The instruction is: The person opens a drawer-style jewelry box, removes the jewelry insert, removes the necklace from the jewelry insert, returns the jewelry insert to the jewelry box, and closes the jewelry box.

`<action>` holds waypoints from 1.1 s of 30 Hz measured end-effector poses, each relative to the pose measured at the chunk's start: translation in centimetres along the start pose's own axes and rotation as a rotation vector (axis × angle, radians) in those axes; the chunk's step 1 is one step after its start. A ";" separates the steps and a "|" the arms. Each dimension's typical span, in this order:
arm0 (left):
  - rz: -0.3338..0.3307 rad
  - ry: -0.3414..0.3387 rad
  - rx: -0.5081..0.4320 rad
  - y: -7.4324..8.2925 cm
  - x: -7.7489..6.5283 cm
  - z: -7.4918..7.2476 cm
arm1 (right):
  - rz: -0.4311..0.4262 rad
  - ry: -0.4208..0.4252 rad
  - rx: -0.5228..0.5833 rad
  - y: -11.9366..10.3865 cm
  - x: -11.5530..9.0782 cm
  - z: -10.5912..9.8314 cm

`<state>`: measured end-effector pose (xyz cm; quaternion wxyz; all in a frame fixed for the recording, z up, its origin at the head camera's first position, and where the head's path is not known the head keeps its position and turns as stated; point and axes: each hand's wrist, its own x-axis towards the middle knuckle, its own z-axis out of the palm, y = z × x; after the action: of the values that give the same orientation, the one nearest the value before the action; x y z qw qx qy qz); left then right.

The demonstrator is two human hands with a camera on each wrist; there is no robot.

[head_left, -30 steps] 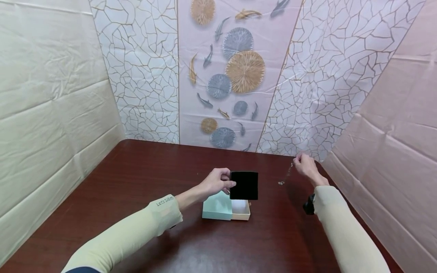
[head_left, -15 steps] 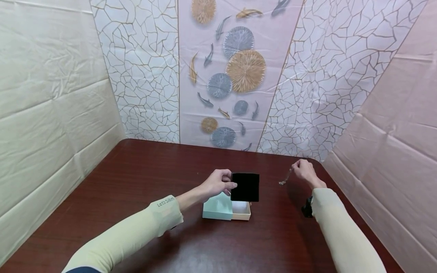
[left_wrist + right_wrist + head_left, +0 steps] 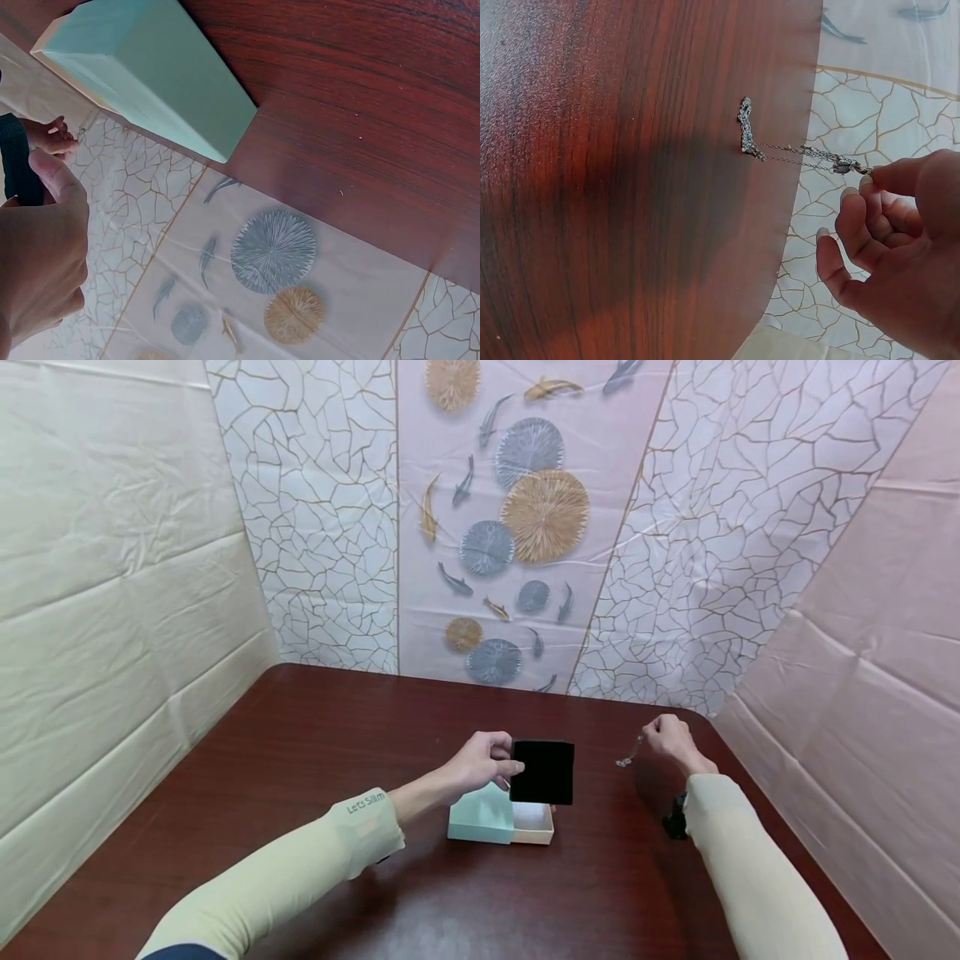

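A person's left hand [image 3: 478, 764] pinches a black pad [image 3: 543, 773] by one edge above a mint box [image 3: 481, 823], tray [image 3: 532, 837] partly out, on the worktop [image 3: 322, 735]; the right hand [image 3: 672, 743] (spare fingers [image 3: 831, 259] loosely curled) pinches a silver chain [image 3: 746, 135], its far end bunched on the same worktop.

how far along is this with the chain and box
Done: the mint box is slid partly open, baring its tray.
In hand: the left hand grips a black square clear of the box; the right hand pinches a chain, its lower end apparently on the table.
Left, probably: packing both, as neither is inside, and closing the box.
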<state>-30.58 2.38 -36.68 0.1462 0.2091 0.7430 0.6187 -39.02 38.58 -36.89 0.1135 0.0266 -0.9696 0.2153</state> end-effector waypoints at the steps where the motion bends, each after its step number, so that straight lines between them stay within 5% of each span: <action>1: 0.002 0.000 0.001 0.0 0.0 0.0 | -0.001 -0.006 0.002 0.0 0.0 0.0; 11: 0.010 0.009 -0.003 0.0 0.1 -0.3 | 0.041 -0.092 0.027 0.9 0.3 0.7; 33: -0.001 0.008 -0.005 -0.1 0.0 -0.4 | 0.070 -0.140 0.008 1.2 0.2 1.8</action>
<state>-30.78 1.98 -36.73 0.1440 0.2060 0.7421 0.6213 -39.73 38.95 -38.90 0.0375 0.0080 -0.9746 0.2207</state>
